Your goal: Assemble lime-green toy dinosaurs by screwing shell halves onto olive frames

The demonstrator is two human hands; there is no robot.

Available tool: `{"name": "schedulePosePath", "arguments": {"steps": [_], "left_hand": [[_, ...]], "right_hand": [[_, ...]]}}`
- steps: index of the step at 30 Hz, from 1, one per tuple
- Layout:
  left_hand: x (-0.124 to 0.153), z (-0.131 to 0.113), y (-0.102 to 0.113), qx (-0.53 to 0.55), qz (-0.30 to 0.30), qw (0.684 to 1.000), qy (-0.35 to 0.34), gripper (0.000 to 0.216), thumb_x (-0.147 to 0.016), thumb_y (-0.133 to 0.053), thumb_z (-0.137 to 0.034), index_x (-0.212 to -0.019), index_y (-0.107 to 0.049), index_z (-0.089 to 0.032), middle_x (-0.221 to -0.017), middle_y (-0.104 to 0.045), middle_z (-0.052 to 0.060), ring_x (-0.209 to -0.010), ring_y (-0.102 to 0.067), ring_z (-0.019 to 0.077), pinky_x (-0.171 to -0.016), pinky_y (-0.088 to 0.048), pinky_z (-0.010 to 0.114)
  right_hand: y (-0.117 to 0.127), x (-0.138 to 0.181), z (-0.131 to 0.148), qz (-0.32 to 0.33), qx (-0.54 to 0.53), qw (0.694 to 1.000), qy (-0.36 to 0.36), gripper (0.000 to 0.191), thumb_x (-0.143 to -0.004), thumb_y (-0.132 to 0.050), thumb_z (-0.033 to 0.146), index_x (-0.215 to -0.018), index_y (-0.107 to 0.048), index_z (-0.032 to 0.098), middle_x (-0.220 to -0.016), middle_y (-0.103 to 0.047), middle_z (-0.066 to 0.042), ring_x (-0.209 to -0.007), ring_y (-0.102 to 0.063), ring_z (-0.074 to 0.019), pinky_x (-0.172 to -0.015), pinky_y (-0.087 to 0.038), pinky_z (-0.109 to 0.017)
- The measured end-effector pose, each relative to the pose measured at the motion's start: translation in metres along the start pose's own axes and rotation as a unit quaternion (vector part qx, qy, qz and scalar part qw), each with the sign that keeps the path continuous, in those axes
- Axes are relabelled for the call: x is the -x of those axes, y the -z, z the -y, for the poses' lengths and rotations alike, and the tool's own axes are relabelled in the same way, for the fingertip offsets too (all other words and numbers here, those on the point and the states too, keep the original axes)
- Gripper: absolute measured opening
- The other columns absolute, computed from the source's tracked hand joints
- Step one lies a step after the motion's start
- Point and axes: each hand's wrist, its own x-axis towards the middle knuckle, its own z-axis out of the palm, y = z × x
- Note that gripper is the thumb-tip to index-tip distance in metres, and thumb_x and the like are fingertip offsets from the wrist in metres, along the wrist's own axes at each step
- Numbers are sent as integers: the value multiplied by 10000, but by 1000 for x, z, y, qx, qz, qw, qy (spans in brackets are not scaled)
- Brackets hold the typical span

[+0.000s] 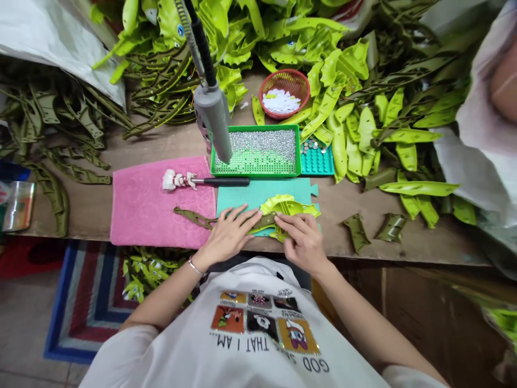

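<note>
My left hand [229, 233] lies with fingers stretched across a long plastic toy part, holding it down against the mat. The part joins a curved olive-green strip [193, 216] and a bright lime-green shell [287, 206] with a scalloped edge. At the strip's right end, my right hand [304, 241] is closed, thumb and fingertips pinched together over the olive plastic. Whatever is in that pinch is too small to make out. Beneath the part is a turquoise foam mat [262, 189], with a pink towel [161, 207] to its left.
A green tray [258, 175] of small metal screws stands behind the mat, beside a teal tray [317, 168]. A grey power screwdriver [213, 121] hangs overhead. A black-handled tool [226, 182] lies across towel and mat. Behind are a red basket [285, 111] and heaped lime parts [226, 32].
</note>
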Motion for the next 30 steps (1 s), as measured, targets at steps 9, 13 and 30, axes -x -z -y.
{"name": "schedulePosePath", "arguments": {"steps": [9, 13, 30], "left_hand": [[64, 38, 66, 43, -21, 998, 33, 480, -784, -504, -71, -1229, -602, -219, -1060, -695, 83, -984, -615, 246, -885, -484, 419], [116, 88, 130, -7, -103, 985, 135, 350, -761, -568, -263, -1092, -637, -354, -862, -681, 3, -765, -605, 248, -693, -486, 405], [-213, 249, 184, -106, -191, 940, 262, 410, -1024, -371, -267, -1350, -493, -51, -1455, -503, 27, -1433, -298, 172, -1191, -42, 493]], "right_hand": [[50, -25, -15, -65, -22, 996, 52, 550, -743, -567, 81, -1247, -644, 285, -1172, -708, -76, -970, -677, -246, -837, -532, -441], [61, -40, -48, -107, 66, 992, -7, 451, -784, -558, 84, -1174, -679, 277, -1106, -726, -72, -979, -685, -251, -889, -522, -462], [22, -191, -199, 72, 269, 960, -21, 373, -929, -446, 144, -1263, -605, 183, -1445, -537, -144, -1277, -472, -316, -1013, -383, -535]]}}
